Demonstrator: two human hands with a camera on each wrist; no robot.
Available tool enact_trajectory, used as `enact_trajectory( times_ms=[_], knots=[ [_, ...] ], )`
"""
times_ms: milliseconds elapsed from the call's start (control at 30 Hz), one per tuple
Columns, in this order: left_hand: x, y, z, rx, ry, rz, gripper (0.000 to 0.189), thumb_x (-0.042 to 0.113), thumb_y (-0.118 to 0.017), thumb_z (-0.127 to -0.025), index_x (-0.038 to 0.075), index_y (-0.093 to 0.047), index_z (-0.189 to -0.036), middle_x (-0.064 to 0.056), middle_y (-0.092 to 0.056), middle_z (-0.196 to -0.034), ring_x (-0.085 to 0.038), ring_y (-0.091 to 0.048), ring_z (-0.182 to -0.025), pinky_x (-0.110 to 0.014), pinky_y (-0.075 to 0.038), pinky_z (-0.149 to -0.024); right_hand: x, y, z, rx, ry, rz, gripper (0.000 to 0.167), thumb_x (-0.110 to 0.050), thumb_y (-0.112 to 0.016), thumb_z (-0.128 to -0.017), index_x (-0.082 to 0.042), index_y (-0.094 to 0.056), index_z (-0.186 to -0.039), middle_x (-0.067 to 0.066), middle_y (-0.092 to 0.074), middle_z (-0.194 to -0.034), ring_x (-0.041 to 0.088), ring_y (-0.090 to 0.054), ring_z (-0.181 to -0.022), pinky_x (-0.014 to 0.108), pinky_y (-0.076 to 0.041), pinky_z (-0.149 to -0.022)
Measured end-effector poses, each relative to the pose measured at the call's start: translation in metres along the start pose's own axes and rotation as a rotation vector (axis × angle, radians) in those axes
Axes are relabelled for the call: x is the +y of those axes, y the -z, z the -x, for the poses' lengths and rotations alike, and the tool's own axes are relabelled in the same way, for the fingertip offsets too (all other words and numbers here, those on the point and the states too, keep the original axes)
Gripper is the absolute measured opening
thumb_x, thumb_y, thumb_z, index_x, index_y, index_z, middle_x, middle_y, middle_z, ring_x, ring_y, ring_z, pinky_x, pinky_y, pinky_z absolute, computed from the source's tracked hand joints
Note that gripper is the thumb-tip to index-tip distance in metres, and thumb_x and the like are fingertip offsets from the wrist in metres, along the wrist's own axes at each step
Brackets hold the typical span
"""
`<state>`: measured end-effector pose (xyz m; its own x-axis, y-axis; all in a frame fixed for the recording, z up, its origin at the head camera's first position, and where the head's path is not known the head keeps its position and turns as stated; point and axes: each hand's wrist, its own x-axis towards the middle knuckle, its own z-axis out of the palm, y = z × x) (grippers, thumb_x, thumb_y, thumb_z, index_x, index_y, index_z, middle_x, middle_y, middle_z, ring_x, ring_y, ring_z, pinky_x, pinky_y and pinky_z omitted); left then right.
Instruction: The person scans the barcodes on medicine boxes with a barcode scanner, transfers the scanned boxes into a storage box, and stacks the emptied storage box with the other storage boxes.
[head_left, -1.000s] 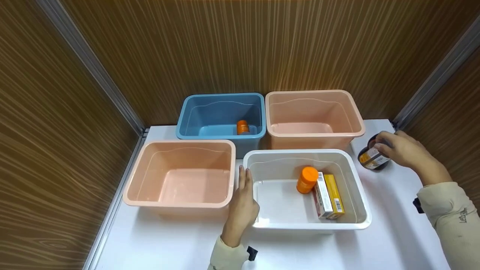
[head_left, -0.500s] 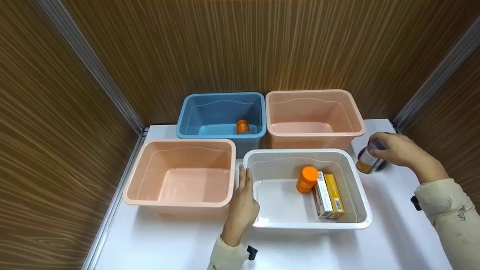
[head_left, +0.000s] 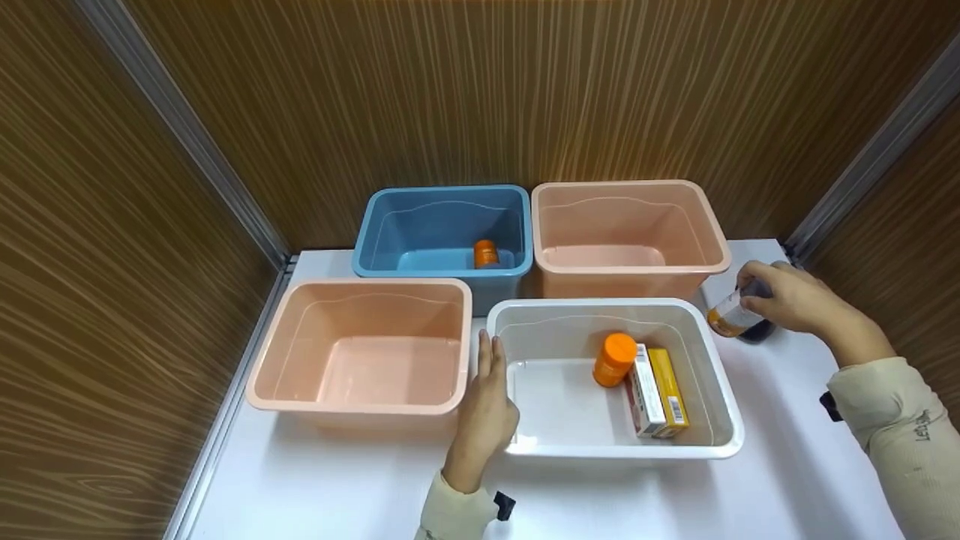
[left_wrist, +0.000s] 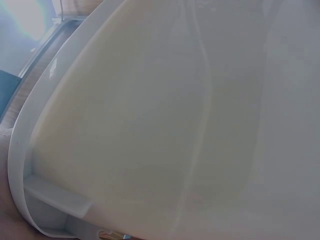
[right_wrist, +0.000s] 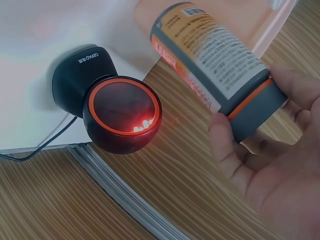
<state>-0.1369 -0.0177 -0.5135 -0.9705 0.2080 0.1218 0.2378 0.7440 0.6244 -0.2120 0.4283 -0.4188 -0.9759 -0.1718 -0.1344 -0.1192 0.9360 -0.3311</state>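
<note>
My right hand (head_left: 793, 298) grips a dark bottle (right_wrist: 207, 55) by its cap. The bottle is tilted, its orange-and-white label with a barcode showing in the right wrist view. Beside it stands a black round-headed barcode scanner (right_wrist: 122, 107), its face ringed in orange and glowing red; in the head view the hand and bottle mostly cover it. My left hand (head_left: 486, 420) lies with straight fingers along the left rim of the white bin (head_left: 570, 452). Inside that bin are an orange-capped bottle (head_left: 615, 360), a white box (head_left: 646, 394) and a yellow box (head_left: 667, 390).
Behind the white bin stand a blue bin (head_left: 442, 274) with an orange bottle (head_left: 485, 253) in it and a pink bin (head_left: 634, 268). Another pink bin (head_left: 352, 409) is at the left. Wood-grain panels (head_left: 480, 90) enclose the white table (head_left: 337, 480). The scanner's cable (right_wrist: 50, 140) trails off.
My right hand has turned the bottle in front of the scanner, its base swinging left and up toward the white bin. The left hand has stayed in place.
</note>
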Motion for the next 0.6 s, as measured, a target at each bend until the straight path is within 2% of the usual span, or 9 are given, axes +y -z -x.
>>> enact_trajectory(
  times_ms=[133, 333, 467, 600],
  knots=[
    [0.0002, 0.0002, 0.0001, 0.01, -0.009, -0.005, 0.08, -0.017, -0.055, -0.084, -0.005, -0.026, -0.157, -0.019, -0.009, -0.167, -0.033, -0.06, -0.108, -0.023, -0.041, -0.054, 0.0012, 0.0012, -0.0003, -0.019, -0.031, 0.011, 0.033, -0.013, -0.067, -0.089, 0.001, -0.058, -0.117, 0.031, -0.058, -0.109, 0.047, -0.056, -0.098, 0.063, -0.047, -0.078],
    [0.0005, -0.0004, 0.0001, 0.023, -0.023, -0.018, 0.078, -0.018, -0.054, -0.083, -0.006, -0.027, -0.156, -0.021, -0.011, -0.166, -0.033, -0.06, -0.108, -0.023, -0.041, -0.055, 0.0041, 0.0004, -0.0008, -0.056, -0.044, 0.015, 0.035, -0.01, -0.07, -0.082, 0.006, -0.061, -0.112, 0.029, -0.064, -0.102, 0.046, -0.059, -0.094, 0.06, -0.05, -0.075],
    [0.0003, -0.0008, 0.0004, 0.029, -0.018, -0.005, 0.078, -0.018, -0.054, -0.083, -0.006, -0.028, -0.156, -0.021, -0.012, -0.166, -0.034, -0.06, -0.108, -0.023, -0.04, -0.054, 0.0059, -0.003, -0.0017, -0.002, -0.025, -0.028, 0.036, -0.009, -0.071, -0.085, 0.004, -0.058, -0.116, 0.031, -0.06, -0.107, 0.046, -0.056, -0.098, 0.062, -0.047, -0.078],
    [0.0002, -0.0005, -0.0002, 0.035, -0.011, 0.021, 0.078, -0.018, -0.053, -0.082, -0.006, -0.029, -0.156, -0.02, -0.013, -0.166, -0.036, -0.057, -0.118, -0.023, -0.039, -0.053, 0.0092, -0.0043, -0.0004, 0.026, -0.014, -0.059, 0.039, -0.007, -0.071, -0.086, 0.005, -0.055, -0.12, 0.035, -0.058, -0.112, 0.05, -0.053, -0.102, 0.064, -0.045, -0.08]
  ],
)
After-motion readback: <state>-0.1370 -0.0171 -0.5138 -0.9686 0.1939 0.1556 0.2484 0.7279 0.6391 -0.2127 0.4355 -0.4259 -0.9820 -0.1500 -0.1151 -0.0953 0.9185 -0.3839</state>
